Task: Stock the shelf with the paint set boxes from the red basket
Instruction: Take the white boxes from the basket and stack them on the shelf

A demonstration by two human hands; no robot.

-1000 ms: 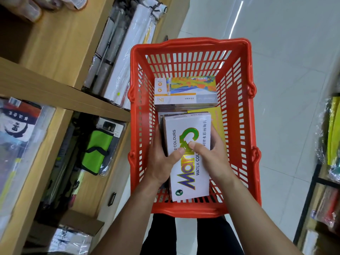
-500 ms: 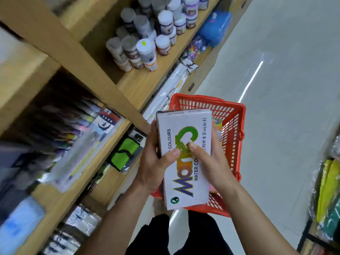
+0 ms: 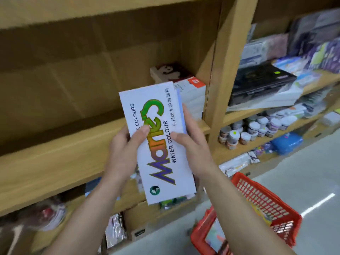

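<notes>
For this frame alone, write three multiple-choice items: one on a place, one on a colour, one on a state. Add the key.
1. Where is the red basket?
A) high at the left
B) low at the right
C) top centre

2. The face of the held paint set box is mostly:
A) white
B) black
C) red

3. The paint set box is:
A) lying flat on the wooden shelf
B) gripped by the left hand and right hand in front of the shelf
C) inside the basket

Key:
1 B, its red mesh shows around the right forearm.
2 A, the face is white with multicoloured lettering.
3 B, both thumbs press on the face and no edge touches the board.
</notes>
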